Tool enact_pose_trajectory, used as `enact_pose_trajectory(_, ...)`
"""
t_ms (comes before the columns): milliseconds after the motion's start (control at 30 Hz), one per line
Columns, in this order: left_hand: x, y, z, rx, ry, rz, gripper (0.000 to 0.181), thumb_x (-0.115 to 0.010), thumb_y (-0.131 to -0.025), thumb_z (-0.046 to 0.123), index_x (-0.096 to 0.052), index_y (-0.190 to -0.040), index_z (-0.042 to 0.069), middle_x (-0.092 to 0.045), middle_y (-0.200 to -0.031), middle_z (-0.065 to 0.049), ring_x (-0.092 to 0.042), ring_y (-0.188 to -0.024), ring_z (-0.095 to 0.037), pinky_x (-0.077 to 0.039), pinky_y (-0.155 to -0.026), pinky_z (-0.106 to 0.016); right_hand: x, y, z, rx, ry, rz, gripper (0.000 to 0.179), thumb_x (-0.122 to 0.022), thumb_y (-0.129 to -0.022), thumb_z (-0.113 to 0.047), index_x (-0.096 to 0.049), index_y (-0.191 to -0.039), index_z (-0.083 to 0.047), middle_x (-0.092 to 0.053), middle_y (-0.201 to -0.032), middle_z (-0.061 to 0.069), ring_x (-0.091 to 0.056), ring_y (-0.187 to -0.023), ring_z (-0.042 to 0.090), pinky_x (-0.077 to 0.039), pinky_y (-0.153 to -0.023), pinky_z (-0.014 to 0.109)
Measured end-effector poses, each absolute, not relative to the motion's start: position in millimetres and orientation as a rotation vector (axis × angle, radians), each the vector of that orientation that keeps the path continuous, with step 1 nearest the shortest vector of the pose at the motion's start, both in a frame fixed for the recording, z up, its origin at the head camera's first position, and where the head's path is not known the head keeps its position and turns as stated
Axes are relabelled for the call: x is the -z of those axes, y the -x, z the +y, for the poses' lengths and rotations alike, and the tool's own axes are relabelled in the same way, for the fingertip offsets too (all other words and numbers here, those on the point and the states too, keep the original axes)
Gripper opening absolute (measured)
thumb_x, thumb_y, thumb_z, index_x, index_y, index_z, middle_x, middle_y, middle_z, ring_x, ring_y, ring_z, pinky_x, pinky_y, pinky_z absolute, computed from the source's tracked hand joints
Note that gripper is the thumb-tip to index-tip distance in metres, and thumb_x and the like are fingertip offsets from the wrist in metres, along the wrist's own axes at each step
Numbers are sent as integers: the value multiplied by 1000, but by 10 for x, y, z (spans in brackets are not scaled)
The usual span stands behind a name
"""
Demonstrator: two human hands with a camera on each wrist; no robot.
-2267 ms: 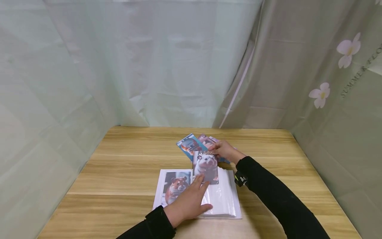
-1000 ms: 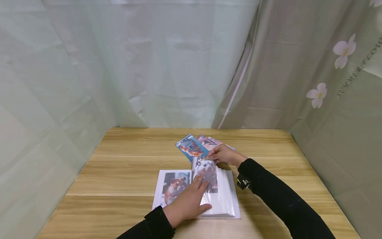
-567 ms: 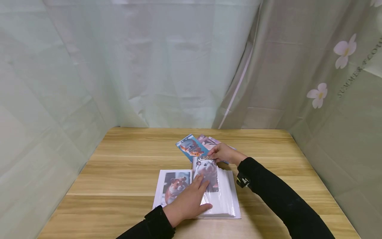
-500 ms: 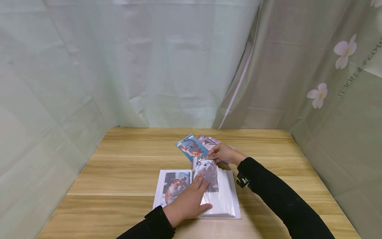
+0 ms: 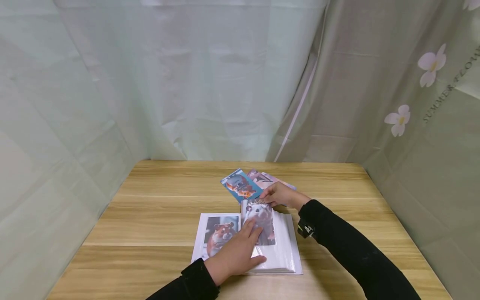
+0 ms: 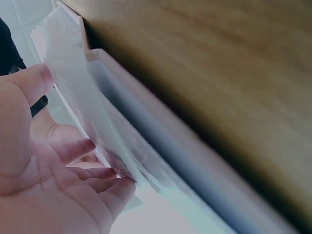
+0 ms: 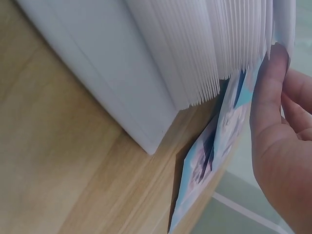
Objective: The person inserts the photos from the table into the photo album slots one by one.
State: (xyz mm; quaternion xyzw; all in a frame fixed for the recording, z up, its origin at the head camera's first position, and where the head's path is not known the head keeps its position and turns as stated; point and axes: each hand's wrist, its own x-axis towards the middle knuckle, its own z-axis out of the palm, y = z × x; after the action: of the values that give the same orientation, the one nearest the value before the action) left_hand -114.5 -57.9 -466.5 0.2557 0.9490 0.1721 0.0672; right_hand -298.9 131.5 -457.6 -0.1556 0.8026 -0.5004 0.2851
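A photo album [image 5: 281,254] lies open on the wooden table. Partly inside the clear sleeve of its right page is a photo card [image 5: 264,221] of a hamster with a crown, its top edge sticking out past the page. My right hand [image 5: 283,195] pinches that card at its upper right corner. With fingers spread, my left hand [image 5: 238,252] rests on the page, fingertips over the lower left part of the card. The left page holds another hamster picture [image 5: 221,233]. In the left wrist view, the fingers [image 6: 114,190] touch the clear sleeve.
Behind the album lie several loose photo cards, a blue one [image 5: 240,183] at the left and pinkish ones [image 5: 260,178] beside it, partly hidden by the right hand. A pale curtain [image 5: 225,83] hangs along the table's far edge.
The crowned hamster card has slid down toward me, deeper into the sleeve, with the right hand following it. The left hand has stayed nearly in place.
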Motion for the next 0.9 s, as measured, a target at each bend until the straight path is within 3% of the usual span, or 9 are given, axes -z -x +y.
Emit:
enact_pose_trajectory(500,4679,1143,-592,-522,-764,2839,81,-65,-93,51,-38,-153,4,-24,-162,-20,-23,-150,-35,-35,-114,-47,4602,2962,1346,1301,498,2129,16,-62,-94,5,-71,-106,10,-72,-97,6,-62,-79,12,-57,-72,28)
enact_pose_trajectory(900,4687,1141,-592,-513,-772,2844,79,-66,-93,52,-41,-151,4,-25,-162,-21,-25,-149,-36,-38,-112,-47,4581,2962,1341,1262,542,2107,13,-64,-94,2,-72,-100,9,-69,-85,2,-57,-69,11,-51,-63,23)
